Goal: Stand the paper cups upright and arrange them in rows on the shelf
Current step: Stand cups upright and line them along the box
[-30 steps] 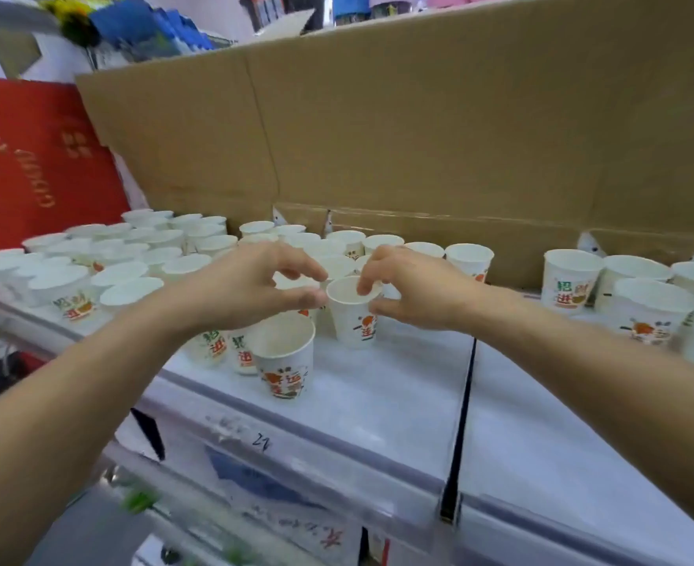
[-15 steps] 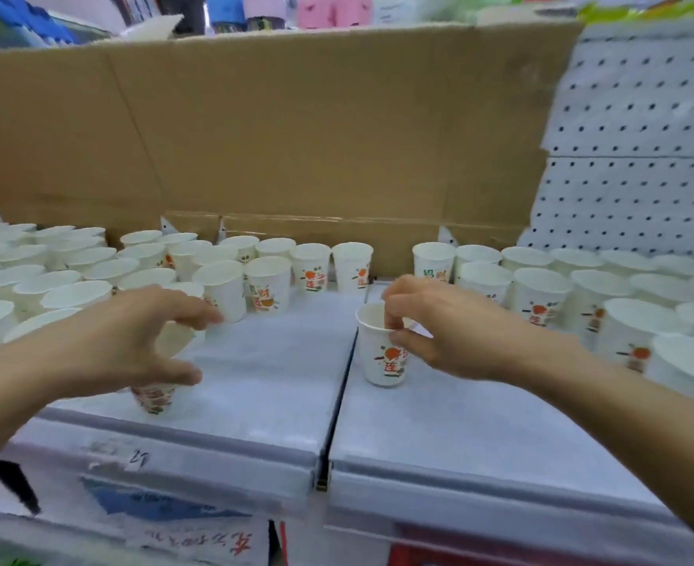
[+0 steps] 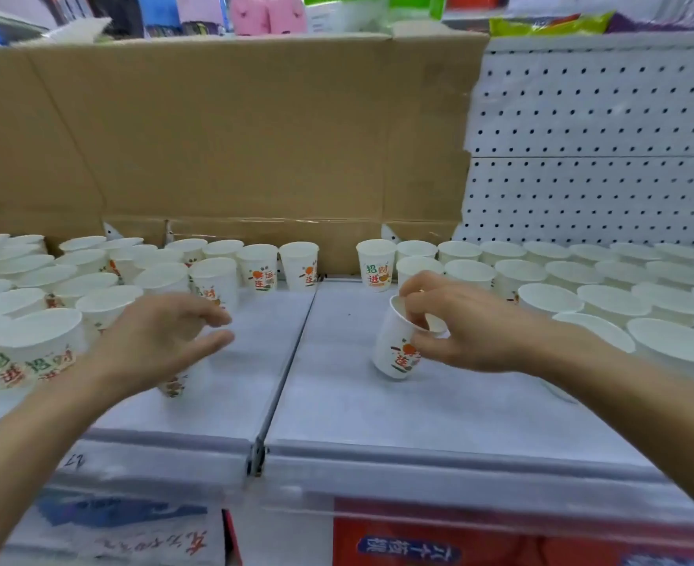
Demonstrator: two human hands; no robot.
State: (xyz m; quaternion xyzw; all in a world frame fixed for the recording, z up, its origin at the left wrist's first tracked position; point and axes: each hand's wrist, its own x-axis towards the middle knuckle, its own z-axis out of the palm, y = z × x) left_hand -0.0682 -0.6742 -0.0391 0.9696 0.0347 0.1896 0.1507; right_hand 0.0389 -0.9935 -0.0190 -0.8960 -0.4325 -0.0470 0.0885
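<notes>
Head view: your right hand point(image 3: 467, 328) pinches the rim of a white paper cup point(image 3: 396, 353) printed with orange and green characters, tilted above the grey shelf point(image 3: 418, 410). Your blurred left hand point(image 3: 153, 345) curves over another cup point(image 3: 175, 384); I cannot tell whether it grips.

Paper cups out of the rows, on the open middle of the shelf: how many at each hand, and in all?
Tilted white printed paper cup, rim pinched by right hand: 1
Blurred white printed paper cup beneath left hand, grip unclear: 1
Total: 2
</notes>
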